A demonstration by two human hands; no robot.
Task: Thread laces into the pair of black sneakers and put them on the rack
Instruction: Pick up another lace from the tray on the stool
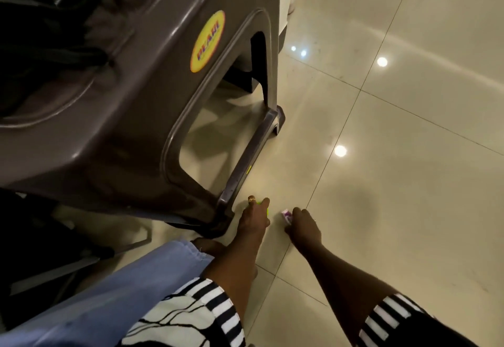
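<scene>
At the far left, dark shapes (pixel 46 46) are seen lying on top of a brown plastic stool (pixel 131 106); these may be the black sneakers or their laces, raised there for easy reach, but they are too blurred for that to be told, and no rack can be made out. The stool is marked with a yellow round sticker (pixel 208 41) on its side. Near its nearest leg, low over the tiled floor (pixel 395 183), the left hand (pixel 255 220) is held with fingers curled around a small bright green object (pixel 265 205), seemingly just picked up. Just to its right, the right hand (pixel 302 226) is held beside a small purple-and-white item (pixel 287 215), fingertips bent onto it as if pinching it. Threading is judged not to be under way at this moment, since both hands are occupied at floor level.
</scene>
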